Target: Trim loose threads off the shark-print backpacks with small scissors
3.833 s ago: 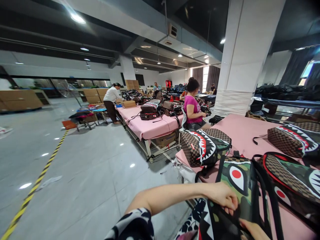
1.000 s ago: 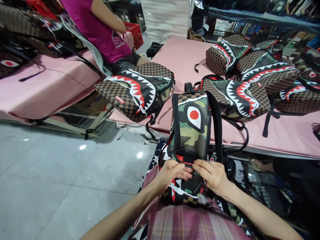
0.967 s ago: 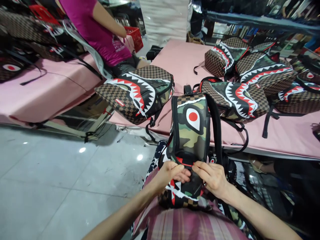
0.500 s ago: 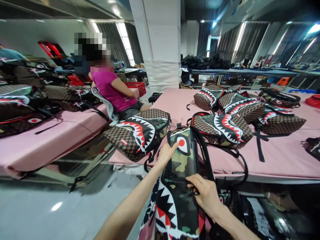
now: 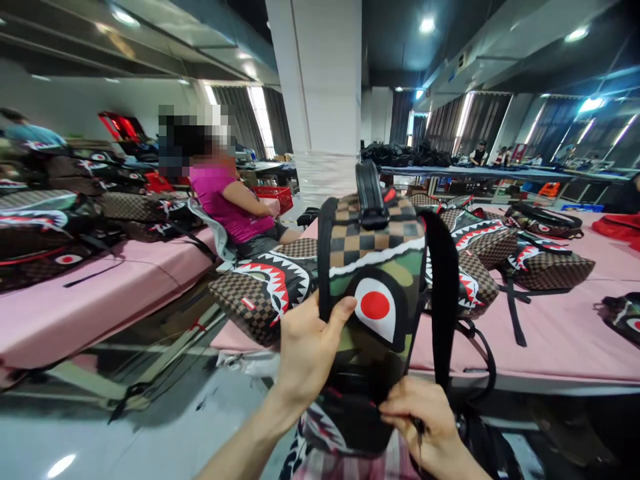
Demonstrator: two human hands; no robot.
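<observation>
A backpack (image 5: pixel 373 307) with a brown check top, camouflage panel and red-and-white eye stands raised close in front of me. Its black carry handle (image 5: pixel 371 193) points up, and a dark shoulder strap (image 5: pixel 443 293) hangs along the right side. My left hand (image 5: pixel 307 347) grips the bag's left side, thumb pressed on the panel beside the eye. Lower down, my right hand (image 5: pixel 425 420) is closed in a pinch at the bag's lower right edge. What exactly lies between those fingertips is too small to make out. The bag's lower part is folded and partly in shadow.
Behind the held bag, a pink-covered table (image 5: pixel 545 327) bears several similar backpacks, one at its left (image 5: pixel 260 287). Another pink table (image 5: pixel 125 273) with bags stands at left. A person in a magenta shirt (image 5: pixel 225 200) sits between them. A white pillar (image 5: pixel 320 87) rises beyond.
The backpack has come up and closer, its top now upright with the handle showing. My left hand has come nearer with it; my right hand is slightly lower. The view has tipped upward.
</observation>
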